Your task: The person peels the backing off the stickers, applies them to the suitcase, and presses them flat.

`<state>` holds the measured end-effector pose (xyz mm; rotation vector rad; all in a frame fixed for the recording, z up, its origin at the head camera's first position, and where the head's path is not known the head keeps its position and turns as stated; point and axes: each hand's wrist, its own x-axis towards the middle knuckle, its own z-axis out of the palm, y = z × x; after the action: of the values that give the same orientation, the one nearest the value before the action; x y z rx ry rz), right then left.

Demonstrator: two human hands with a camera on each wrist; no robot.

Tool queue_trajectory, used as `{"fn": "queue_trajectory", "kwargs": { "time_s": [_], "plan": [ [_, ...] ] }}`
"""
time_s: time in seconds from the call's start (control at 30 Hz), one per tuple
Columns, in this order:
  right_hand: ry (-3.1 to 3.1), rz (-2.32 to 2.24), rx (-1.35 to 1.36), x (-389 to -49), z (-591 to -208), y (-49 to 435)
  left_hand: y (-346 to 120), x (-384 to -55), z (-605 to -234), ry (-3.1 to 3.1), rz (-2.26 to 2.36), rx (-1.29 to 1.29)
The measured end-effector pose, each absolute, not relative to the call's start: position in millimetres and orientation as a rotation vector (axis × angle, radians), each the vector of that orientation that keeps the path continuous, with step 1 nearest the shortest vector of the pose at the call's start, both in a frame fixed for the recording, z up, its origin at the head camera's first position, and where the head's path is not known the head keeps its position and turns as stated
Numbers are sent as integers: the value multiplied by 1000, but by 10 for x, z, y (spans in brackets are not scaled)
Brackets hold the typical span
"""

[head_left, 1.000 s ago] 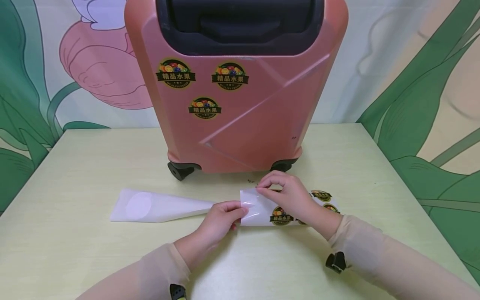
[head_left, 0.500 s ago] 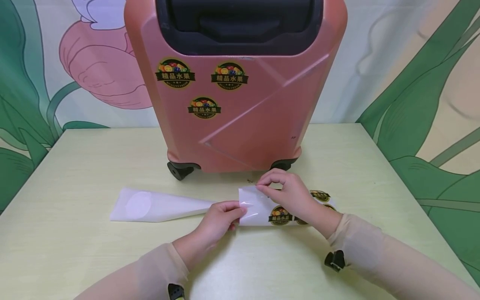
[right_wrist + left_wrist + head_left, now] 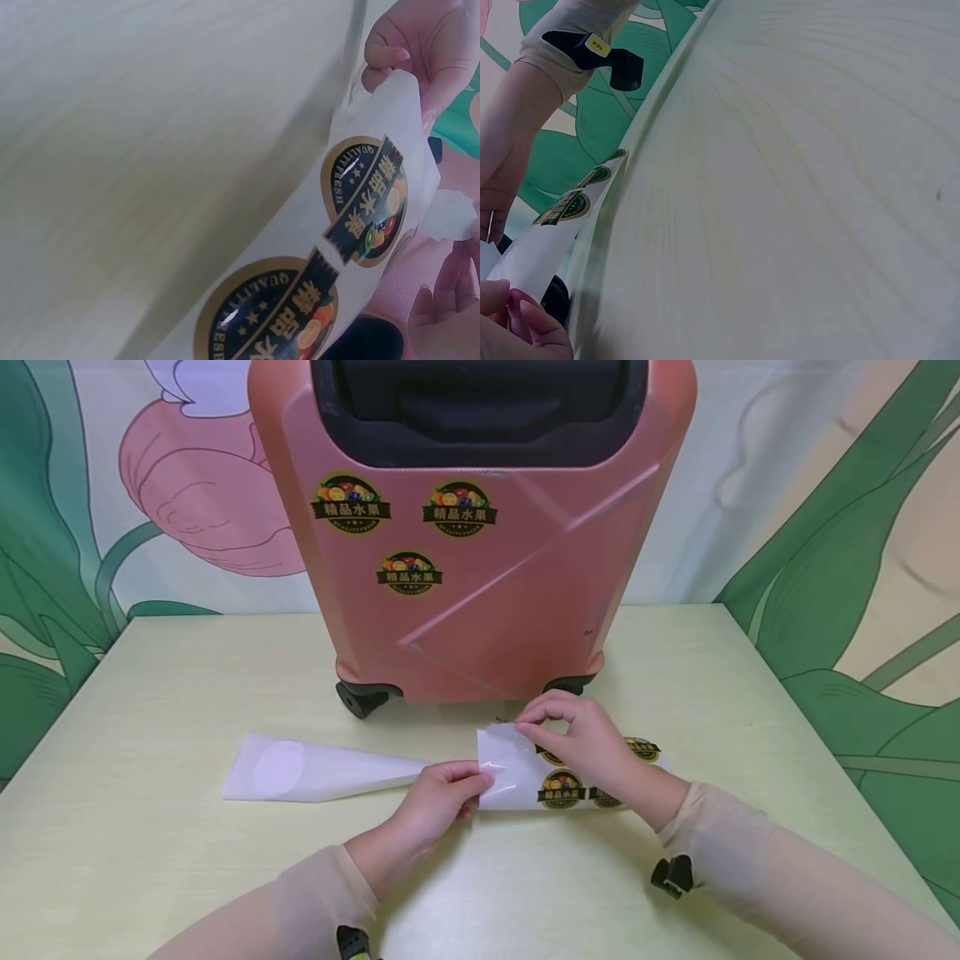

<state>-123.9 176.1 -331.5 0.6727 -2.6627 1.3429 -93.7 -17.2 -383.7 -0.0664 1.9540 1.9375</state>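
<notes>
Left hand (image 3: 438,797) grips left end of sheet (image 3: 506,781); right hand (image 3: 581,735) pinches white flap (image 3: 447,215) at its far edge. Sheet held over right half of table (image 3: 225,877), suitcase (image 3: 517,585) behind, toward back edge.

The suitcase (image 3: 540,568) is a salmon pink with a black handle panel (image 3: 480,453) and black wheels (image 3: 363,700). Fruit stickers (image 3: 350,503) on it are black rimmed in gold, gold lettering on a black banner, plus little orange, red, green and blue fruit. Same print repeats across the white sticker sheet (image 3: 506,750). Desk (image 3: 150,710) is pale creamy yellow, faint wood grain. Backdrop (image 3: 697,543) has green leaves (image 3: 832,610) and a pink rounded shape (image 3: 210,502), dark outlines. Sleeves (image 3: 757,852) are plain beige.
</notes>
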Motion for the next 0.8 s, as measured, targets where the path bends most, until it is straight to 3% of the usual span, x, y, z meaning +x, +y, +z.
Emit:
{"fn": "queue_trajectory", "kwargs": {
  "time_s": [0.8],
  "plan": [
    [-2651, 1364, 655, -1252, -3290, 1771, -191, -936, -3858, 1942, 1931, -87]
  ]
}}
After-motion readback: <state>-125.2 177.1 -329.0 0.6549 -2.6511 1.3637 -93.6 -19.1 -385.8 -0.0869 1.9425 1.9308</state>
